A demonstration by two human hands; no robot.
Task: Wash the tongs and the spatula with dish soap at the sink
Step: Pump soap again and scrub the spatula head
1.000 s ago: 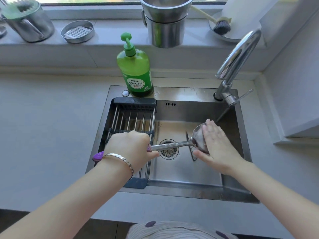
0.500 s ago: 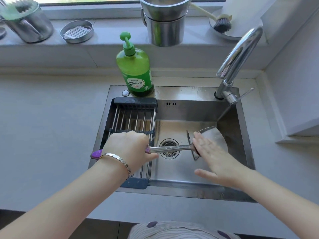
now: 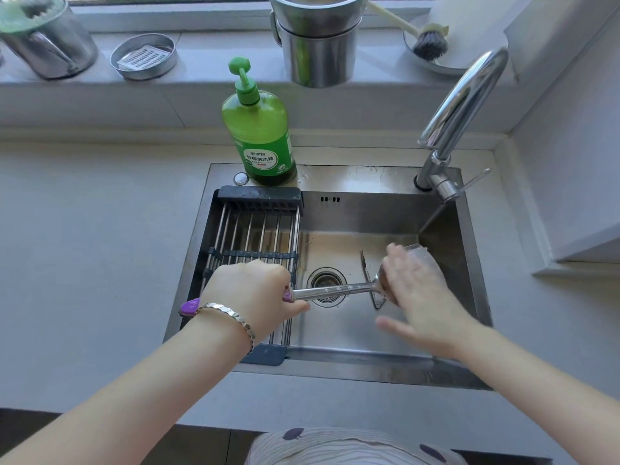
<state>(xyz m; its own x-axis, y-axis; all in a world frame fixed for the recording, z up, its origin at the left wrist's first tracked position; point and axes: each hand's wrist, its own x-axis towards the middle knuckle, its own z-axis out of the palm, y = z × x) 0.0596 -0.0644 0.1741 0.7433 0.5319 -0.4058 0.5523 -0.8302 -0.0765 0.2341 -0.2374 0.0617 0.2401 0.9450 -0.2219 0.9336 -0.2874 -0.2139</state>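
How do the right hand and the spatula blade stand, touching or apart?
Touching: the head view shows the right hand lying flat on the blade of the spatula, with no gap visible.

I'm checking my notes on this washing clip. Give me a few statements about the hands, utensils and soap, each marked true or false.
1. The left hand grips the spatula by its handle. True.
2. The right hand holds the tongs. False: its open palm lies on the spatula's blade; the tongs lie in the sink.
3. The dish soap bottle stands upright on the sink's back rim. True.
4. Water streams from the faucet. False: no stream shows.
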